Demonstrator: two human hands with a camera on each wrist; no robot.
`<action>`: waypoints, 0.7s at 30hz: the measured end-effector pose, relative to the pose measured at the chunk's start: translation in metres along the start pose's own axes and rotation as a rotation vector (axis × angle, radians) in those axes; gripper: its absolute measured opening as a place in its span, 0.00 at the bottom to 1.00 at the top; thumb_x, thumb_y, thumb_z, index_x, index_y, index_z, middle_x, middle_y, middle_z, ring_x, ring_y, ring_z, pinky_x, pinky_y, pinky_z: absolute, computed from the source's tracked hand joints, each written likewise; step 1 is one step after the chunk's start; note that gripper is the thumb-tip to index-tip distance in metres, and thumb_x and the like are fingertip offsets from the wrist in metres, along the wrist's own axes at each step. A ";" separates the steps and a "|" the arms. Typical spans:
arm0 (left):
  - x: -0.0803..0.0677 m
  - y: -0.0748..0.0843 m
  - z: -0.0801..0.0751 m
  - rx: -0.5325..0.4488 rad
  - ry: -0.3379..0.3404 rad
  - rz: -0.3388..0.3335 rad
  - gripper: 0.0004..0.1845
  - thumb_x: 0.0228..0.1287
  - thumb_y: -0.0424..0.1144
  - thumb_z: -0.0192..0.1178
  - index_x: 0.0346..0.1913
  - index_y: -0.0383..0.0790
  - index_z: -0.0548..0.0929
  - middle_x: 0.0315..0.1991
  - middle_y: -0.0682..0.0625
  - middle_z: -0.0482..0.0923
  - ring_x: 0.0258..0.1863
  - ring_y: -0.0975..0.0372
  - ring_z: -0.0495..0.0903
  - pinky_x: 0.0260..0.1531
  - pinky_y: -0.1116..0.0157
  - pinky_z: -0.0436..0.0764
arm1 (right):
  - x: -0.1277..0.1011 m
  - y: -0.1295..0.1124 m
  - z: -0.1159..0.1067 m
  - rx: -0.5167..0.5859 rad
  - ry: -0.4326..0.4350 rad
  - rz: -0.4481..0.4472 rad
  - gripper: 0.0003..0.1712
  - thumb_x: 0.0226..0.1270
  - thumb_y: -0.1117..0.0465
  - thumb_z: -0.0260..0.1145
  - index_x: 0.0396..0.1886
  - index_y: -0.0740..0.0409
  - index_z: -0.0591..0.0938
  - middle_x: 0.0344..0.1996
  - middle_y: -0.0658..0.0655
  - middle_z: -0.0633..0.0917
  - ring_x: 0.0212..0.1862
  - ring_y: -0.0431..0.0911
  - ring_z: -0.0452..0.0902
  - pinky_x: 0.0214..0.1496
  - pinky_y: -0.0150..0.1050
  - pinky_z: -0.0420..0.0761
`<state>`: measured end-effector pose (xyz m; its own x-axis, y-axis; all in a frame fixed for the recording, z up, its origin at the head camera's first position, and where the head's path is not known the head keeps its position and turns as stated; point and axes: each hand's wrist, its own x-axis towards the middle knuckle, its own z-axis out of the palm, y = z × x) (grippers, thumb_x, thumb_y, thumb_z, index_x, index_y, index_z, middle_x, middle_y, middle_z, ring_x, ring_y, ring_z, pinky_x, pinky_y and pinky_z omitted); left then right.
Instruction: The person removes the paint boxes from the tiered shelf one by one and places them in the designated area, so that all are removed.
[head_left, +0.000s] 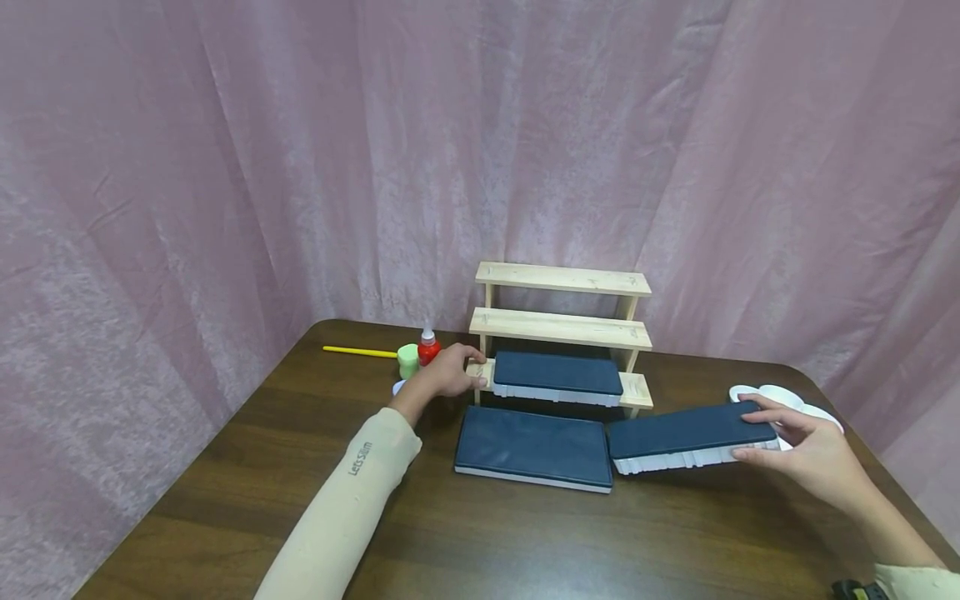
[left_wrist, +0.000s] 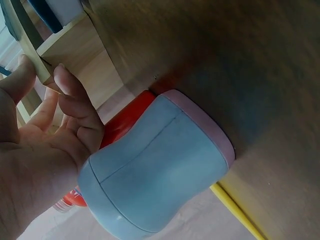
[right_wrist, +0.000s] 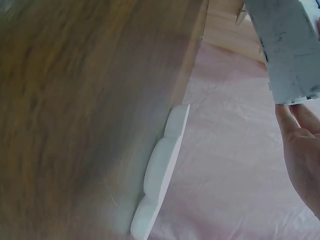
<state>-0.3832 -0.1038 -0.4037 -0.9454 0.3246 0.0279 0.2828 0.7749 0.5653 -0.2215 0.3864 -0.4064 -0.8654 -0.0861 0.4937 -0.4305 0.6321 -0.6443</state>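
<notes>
My left hand (head_left: 450, 372) is at the left end of the lowest plank of a three-step wooden display stand (head_left: 562, 277). In the left wrist view, its thumb and fingers pinch the plank's end (left_wrist: 44, 72). My right hand (head_left: 813, 450) grips the right end of a flat dark blue-topped box (head_left: 690, 428) with white sides, thumb on the near side and fingers over the far edge. This box is tilted, its right end higher. A similar box (head_left: 557, 372) lies on the lowest plank. Another (head_left: 532, 444) lies flat on the table before the stand.
A red bottle (head_left: 429, 348), a green waisted object (head_left: 408, 358) and a yellow stick (head_left: 360, 352) are left of the stand. A light blue waisted object (left_wrist: 155, 167) stands near my left wrist. A white scalloped dish (right_wrist: 161, 167) lies behind my right hand. A pink curtain (head_left: 420, 167) hangs behind the table.
</notes>
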 end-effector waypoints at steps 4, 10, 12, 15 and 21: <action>-0.001 0.002 0.000 0.000 0.000 0.005 0.21 0.60 0.40 0.71 0.56 0.40 0.82 0.59 0.40 0.76 0.54 0.51 0.75 0.58 0.53 0.74 | -0.001 0.001 -0.002 0.002 -0.037 0.006 0.27 0.44 0.68 0.82 0.48 0.66 0.85 0.59 0.32 0.75 0.59 0.20 0.65 0.51 0.14 0.68; -0.001 0.002 0.000 -0.001 -0.001 0.007 0.21 0.61 0.40 0.71 0.56 0.40 0.82 0.59 0.41 0.76 0.54 0.51 0.75 0.58 0.54 0.74 | -0.001 0.004 -0.004 -0.016 -0.066 0.006 0.26 0.45 0.66 0.82 0.47 0.66 0.85 0.59 0.29 0.72 0.58 0.18 0.65 0.51 0.13 0.68; -0.001 0.002 0.000 -0.002 -0.003 0.000 0.21 0.61 0.40 0.71 0.57 0.41 0.82 0.60 0.41 0.76 0.54 0.51 0.75 0.58 0.54 0.75 | -0.001 0.005 -0.004 -0.016 -0.070 0.000 0.26 0.45 0.66 0.83 0.47 0.65 0.85 0.59 0.29 0.73 0.58 0.18 0.65 0.52 0.13 0.68; -0.002 0.003 0.000 -0.005 -0.003 -0.014 0.21 0.61 0.40 0.71 0.57 0.41 0.82 0.60 0.40 0.74 0.54 0.51 0.74 0.58 0.54 0.75 | 0.000 0.007 -0.005 -0.030 -0.091 -0.025 0.25 0.44 0.66 0.83 0.46 0.63 0.86 0.59 0.32 0.76 0.61 0.19 0.64 0.53 0.13 0.66; -0.003 0.004 -0.001 -0.004 0.002 -0.013 0.21 0.61 0.40 0.71 0.57 0.41 0.82 0.60 0.40 0.75 0.54 0.50 0.74 0.57 0.54 0.75 | -0.002 0.008 -0.004 -0.070 -0.118 -0.063 0.26 0.43 0.63 0.84 0.46 0.61 0.86 0.57 0.31 0.78 0.64 0.18 0.59 0.54 0.12 0.64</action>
<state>-0.3793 -0.1022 -0.4009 -0.9494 0.3133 0.0226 0.2700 0.7769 0.5688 -0.2225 0.3951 -0.4103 -0.8634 -0.2147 0.4566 -0.4691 0.6748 -0.5698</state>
